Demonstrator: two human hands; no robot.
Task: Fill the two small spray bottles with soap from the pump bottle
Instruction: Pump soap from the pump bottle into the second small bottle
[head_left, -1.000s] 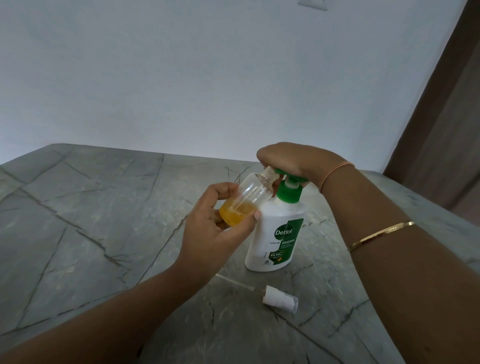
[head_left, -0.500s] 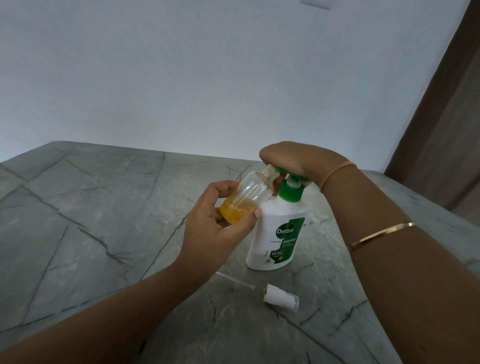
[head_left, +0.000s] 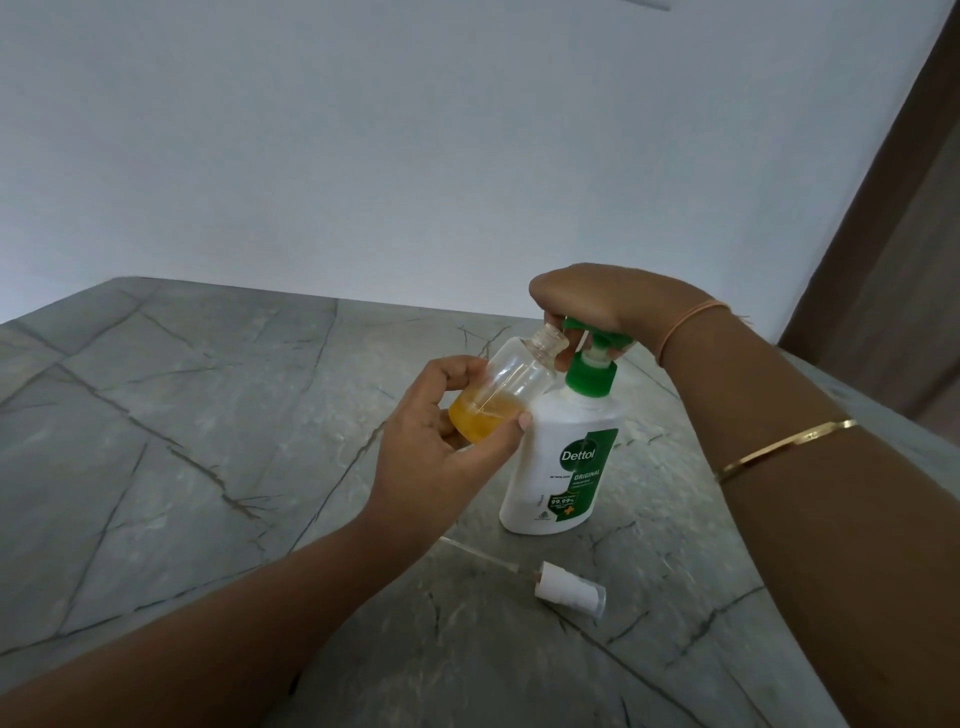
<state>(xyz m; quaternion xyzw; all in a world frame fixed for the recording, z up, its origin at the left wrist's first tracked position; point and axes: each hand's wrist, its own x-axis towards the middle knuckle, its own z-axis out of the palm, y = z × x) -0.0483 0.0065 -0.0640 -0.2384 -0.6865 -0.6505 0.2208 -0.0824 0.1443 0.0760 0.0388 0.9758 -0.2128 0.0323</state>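
Spray bottle, gripped by left hand, tilts toward pump bottle clasped by right hand.

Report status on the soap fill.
Left hand grips tilted spray bottle, part-filled, mouth at spout. Right hand grips head of pump bottle. Spray cap lies on table, apart.

Pump head (mostly) under right hand

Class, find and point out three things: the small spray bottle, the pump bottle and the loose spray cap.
small spray bottle (head_left: 511, 374), head view, clear wall below its neck
pump bottle (head_left: 545, 439), head view, white front of its body
spray cap (head_left: 560, 586), head view, its white collar
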